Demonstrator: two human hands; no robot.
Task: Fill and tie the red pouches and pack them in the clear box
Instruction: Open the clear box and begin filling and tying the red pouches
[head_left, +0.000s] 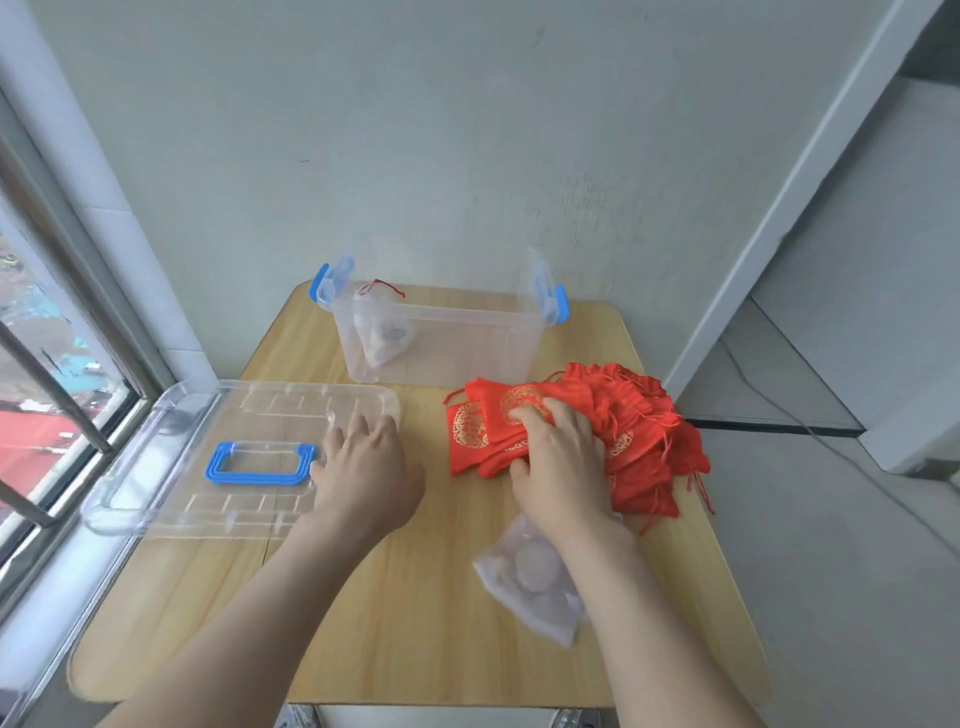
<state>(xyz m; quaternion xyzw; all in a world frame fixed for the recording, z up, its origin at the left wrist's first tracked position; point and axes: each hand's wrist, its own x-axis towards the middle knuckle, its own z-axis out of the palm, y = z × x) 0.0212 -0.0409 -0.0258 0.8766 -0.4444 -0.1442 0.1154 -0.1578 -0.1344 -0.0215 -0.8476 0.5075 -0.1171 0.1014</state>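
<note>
A pale wooden table (415, 639) carries a clear lid (171, 431) with a blue handle (260, 464) at its left side. The clear box (467, 348) with blue latches stands open at the far edge and holds one pale bag with a red cord (382, 338). The red pouches (644, 431), printed with round gold emblems, lie heaped on the right. A plastic bag (530, 587) of pale round pieces lies nearer. The left grip (363, 467) rests flat and spread on the lid; the right grip (561, 457) curls around the top pouches.

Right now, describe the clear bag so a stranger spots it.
On the wooden table, look near-right, just this side of the red pouches. The clear bag lies there: soft, crumpled, holding pale round pieces, unlike the stiff box and lid.
</note>
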